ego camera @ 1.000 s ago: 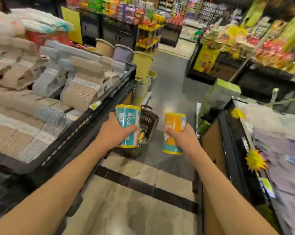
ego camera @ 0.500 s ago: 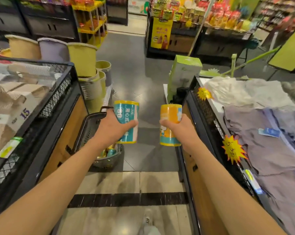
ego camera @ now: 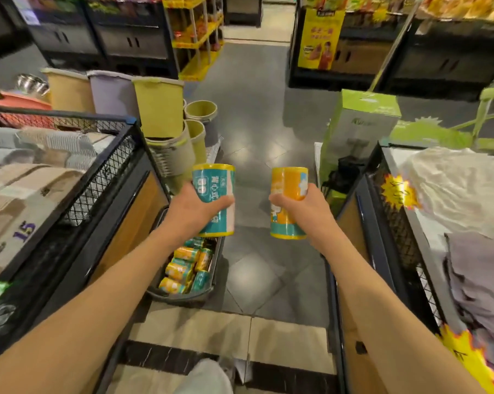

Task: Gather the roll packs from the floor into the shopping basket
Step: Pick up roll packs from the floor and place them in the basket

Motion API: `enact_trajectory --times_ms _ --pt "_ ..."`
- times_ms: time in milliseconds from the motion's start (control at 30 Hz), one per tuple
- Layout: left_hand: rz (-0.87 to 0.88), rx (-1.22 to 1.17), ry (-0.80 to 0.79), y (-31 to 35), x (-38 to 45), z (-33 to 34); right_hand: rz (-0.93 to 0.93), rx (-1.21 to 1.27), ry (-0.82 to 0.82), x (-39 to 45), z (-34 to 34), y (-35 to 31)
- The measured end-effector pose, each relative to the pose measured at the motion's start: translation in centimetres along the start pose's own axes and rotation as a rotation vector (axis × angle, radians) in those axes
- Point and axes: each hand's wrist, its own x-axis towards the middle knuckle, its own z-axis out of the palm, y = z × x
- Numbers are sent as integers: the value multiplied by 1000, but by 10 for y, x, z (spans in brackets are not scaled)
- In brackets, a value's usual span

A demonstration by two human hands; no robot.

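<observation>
In a shop aisle, my left grip (ego camera: pixel 196 211) clasps an upright teal roll pack (ego camera: pixel 216 194) and my right grip (ego camera: pixel 304 207) an upright orange roll pack (ego camera: pixel 288 194), both held in the air. On the floor just below the left one, the dark shopping basket (ego camera: pixel 216 277) holds a heap of orange and teal packs (ego camera: pixel 187 264), beside a mesh bin (ego camera: pixel 103 169) of folded cloths

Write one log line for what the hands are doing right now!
left hand: holds teal roll pack above basket | right hand: holds orange roll pack | basket: packs inside, on floor
</observation>
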Motion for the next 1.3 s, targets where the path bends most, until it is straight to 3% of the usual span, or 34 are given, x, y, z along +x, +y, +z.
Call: enact_trajectory --times_ms 367,533,733,1067,1300 --pt "-190 -114 89 -33 195 1 -36 -123 -197 202 93 -57" --pt "-270 -199 211 -53 269 -14 -74 -235 -288 292 155 -98" --pt "-457 -247 400 -91 306 -42 -134 -315 -527 360 244 -119" --pt "-874 -286 645 -149 334 -23 -160 -438 -975 453 357 -94" --pt "-1097 -297 669 -205 357 21 -163 -612 -1113 488 425 -32"
